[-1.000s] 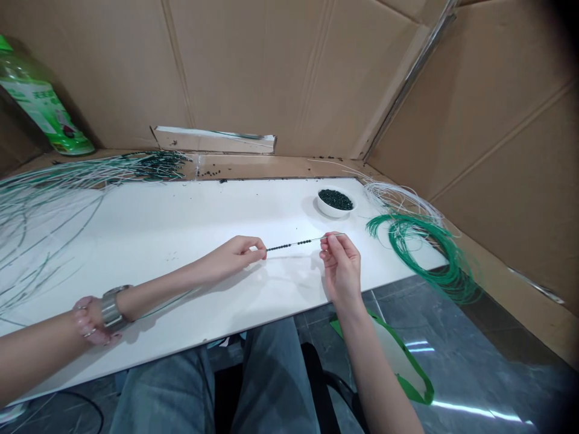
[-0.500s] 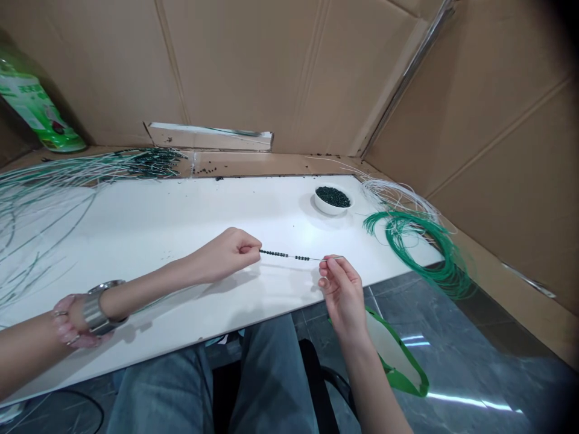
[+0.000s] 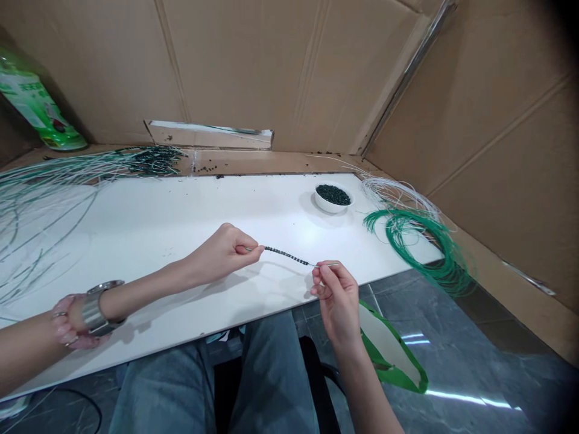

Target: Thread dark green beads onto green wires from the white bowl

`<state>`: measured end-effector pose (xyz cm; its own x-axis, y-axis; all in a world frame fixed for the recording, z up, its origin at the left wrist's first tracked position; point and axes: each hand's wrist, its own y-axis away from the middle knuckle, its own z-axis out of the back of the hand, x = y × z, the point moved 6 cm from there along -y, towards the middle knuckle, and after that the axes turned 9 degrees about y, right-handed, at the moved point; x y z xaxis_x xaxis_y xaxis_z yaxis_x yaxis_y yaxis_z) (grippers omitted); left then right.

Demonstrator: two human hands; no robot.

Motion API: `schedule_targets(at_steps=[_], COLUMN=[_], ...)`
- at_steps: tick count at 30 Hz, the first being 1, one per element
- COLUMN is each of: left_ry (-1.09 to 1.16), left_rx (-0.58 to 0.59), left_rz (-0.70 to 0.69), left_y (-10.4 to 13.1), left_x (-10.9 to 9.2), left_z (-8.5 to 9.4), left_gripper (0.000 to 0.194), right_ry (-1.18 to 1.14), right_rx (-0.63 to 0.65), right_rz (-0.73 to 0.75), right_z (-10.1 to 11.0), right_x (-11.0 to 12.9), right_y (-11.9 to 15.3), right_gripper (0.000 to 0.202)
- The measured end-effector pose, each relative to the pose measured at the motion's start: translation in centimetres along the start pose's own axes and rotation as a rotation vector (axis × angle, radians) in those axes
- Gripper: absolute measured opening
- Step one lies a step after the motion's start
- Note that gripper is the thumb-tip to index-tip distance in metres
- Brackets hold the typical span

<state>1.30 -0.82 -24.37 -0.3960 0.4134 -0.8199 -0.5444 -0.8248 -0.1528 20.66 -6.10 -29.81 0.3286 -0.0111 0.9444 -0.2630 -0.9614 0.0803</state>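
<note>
A short string of dark beads (image 3: 286,254) stretches between my two hands above the white board, bowed slightly. My left hand (image 3: 237,248) is closed in a pinch on its left end, where a bit of cord shows between thumb and finger. With thumb and fingertips, my right hand (image 3: 335,286) pinches the cord's thin end, which pokes out past the fingers. Beyond the hands stands a white bowl (image 3: 332,208) filled with small dark beads (image 3: 333,194).
Green cord (image 3: 429,253) and white cord (image 3: 402,196) lie coiled at the right. Many beaded strands (image 3: 156,161) are piled at the back left, near a green bottle (image 3: 45,114). Cardboard walls (image 3: 244,66) enclose the white board (image 3: 149,211). A green-edged bag (image 3: 393,349) is below, right.
The beads have slid together toward the right, closing the gap between the two groups. My right hand has moved slightly left and down, and the string now sags into a curve.
</note>
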Motion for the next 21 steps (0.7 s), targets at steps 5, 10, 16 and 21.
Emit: schedule_targets(at_steps=[5,10,16,21], left_ry=[-0.027,-0.034,-0.033,-0.001], left_rx=[-0.056,-0.073,-0.103,-0.122], left_rz=[0.02,0.063,0.1,0.158], left_y=[-0.1,-0.2,-0.2,-0.1], left_x=[0.6,1.2,1.8,2.5], left_z=[0.3,0.2,0.3,0.3], left_gripper=[0.044,0.045,0.048,0.054], right_ry=[0.037,0.06,0.062,0.075], right_rx=[0.007,-0.002,-0.008,-0.011], right_rz=[0.051,0.096,0.099,0.102], right_z=[-0.3,-0.4,-0.6,-1.0], right_x=[-0.2,-0.2,-0.2,-0.1], right_y=[0.3,0.3,0.1,0.1], right_gripper=[0.016,0.014,0.015,0.015])
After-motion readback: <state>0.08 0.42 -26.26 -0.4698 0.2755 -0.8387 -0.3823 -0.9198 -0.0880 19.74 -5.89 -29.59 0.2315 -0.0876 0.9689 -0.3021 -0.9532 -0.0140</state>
